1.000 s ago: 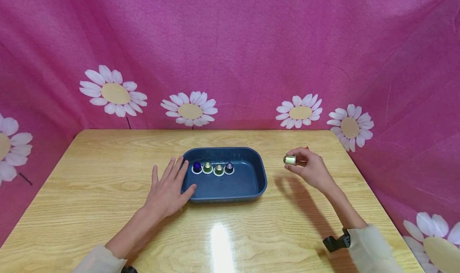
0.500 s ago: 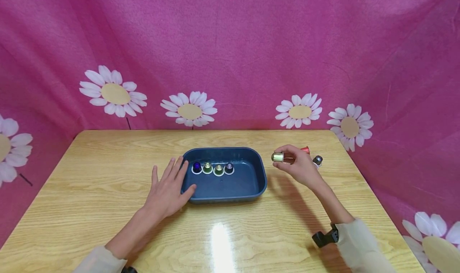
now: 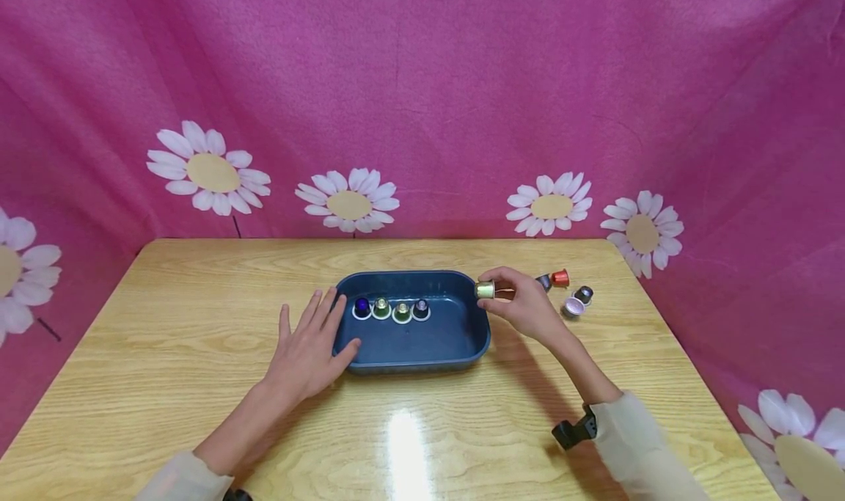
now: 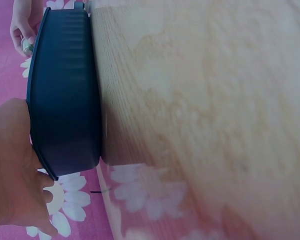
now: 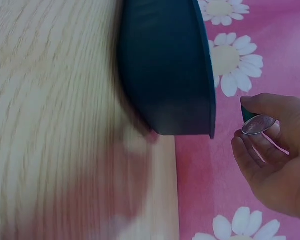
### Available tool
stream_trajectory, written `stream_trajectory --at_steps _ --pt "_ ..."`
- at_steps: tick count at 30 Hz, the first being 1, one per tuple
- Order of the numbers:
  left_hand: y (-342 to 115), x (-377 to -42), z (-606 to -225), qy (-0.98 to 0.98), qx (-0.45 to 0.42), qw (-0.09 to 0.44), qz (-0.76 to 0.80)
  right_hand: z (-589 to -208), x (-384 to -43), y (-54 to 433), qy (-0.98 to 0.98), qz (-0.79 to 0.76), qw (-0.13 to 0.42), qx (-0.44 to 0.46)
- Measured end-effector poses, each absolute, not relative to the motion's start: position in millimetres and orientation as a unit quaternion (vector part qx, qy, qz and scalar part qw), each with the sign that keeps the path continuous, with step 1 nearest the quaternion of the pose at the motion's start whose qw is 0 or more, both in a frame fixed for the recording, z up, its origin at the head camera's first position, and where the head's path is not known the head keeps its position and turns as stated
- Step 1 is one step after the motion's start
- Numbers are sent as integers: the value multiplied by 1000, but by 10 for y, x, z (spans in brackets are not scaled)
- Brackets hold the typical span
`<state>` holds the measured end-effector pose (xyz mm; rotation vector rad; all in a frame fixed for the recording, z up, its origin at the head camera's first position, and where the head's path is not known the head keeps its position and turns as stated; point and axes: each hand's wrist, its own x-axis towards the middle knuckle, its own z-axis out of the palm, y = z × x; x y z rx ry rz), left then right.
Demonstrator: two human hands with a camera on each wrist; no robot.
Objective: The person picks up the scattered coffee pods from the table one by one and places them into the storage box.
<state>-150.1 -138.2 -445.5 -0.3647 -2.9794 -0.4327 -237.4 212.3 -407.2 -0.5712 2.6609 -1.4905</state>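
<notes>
In the head view a dark blue rectangular basin [image 3: 416, 347] stands mid-table. Inside it, a row of coffee capsules rests rim down: a blue capsule [image 3: 362, 307], two green ones and a dark capsule [image 3: 421, 308]. My left hand [image 3: 309, 353] lies with straight, spread fingers on the basin's left rim. At the right rim, raised above the table, my right hand [image 3: 524, 306] pinches a light green capsule [image 3: 485, 290] on its side between thumb and fingers. The right wrist view shows that capsule's silvery foil lid [image 5: 259, 124] facing the palm.
Right of the basin, behind my right hand, lie a red capsule [image 3: 560, 278], a dark capsule [image 3: 584, 294] and a capsule with a lilac lid [image 3: 573, 308]. Another dark capsule [image 3: 544, 282] is partly hidden by the hand. A pink flowered cloth [image 3: 449, 119] hangs behind the wooden table [image 3: 198, 303].
My right hand has moved left with the light green capsule, from the right side of the table to the basin's right rim, uncovering the capsules behind it. My left hand has stayed put.
</notes>
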Motion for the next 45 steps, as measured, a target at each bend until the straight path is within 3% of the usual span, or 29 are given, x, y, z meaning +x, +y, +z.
stream_trajectory --at_steps 26,45 --pt "-1383 -1519 -4459 -980 -121 55 -149 -4200 -2509 1673 870 -440 18 -221" --pt "-1388 -1522 -4467 -980 -123 55 -144 -4197 -2533 1439 929 -275 30 -246"
